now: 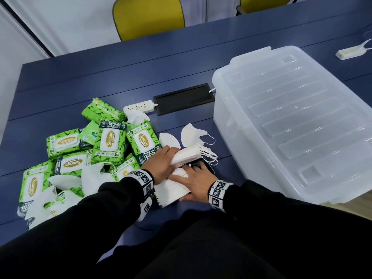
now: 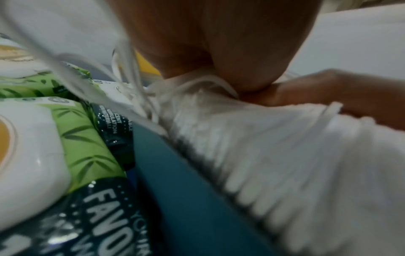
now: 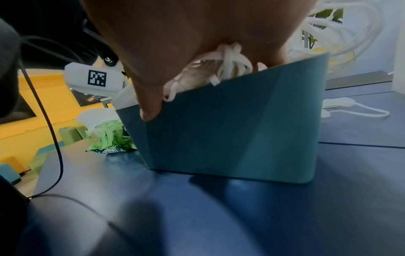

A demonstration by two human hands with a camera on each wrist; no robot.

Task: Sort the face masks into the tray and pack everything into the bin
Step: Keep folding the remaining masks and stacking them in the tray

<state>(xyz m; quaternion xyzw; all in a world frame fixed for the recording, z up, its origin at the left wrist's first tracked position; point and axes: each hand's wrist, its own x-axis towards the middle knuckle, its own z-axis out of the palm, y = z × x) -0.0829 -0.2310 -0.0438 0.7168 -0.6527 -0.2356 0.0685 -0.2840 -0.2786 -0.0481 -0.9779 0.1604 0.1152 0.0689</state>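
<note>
A stack of white face masks (image 1: 188, 155) leans over the teal tray (image 3: 230, 129), and my left hand (image 1: 164, 162) grips its near end. More masks (image 1: 171, 191) stand packed in the tray, which the head view almost hides. My right hand (image 1: 194, 181) lies flat on them with fingers spread. In the right wrist view its thumb (image 3: 150, 110) hangs over the tray's outer wall and ear loops (image 3: 228, 57) bunch under the palm. The left wrist view shows the mask edges (image 2: 274, 155) above the tray wall (image 2: 181, 181). The clear lidded bin (image 1: 291, 121) stands to the right.
Several green wipes packs (image 1: 112, 141) lie heaped on the left, with loose masks (image 1: 193, 132) among and beside them. A white power strip (image 1: 138, 106) and a black cable hatch (image 1: 184, 98) sit behind. Yellow chairs (image 1: 149, 17) stand past the blue table's (image 1: 80, 81) far edge.
</note>
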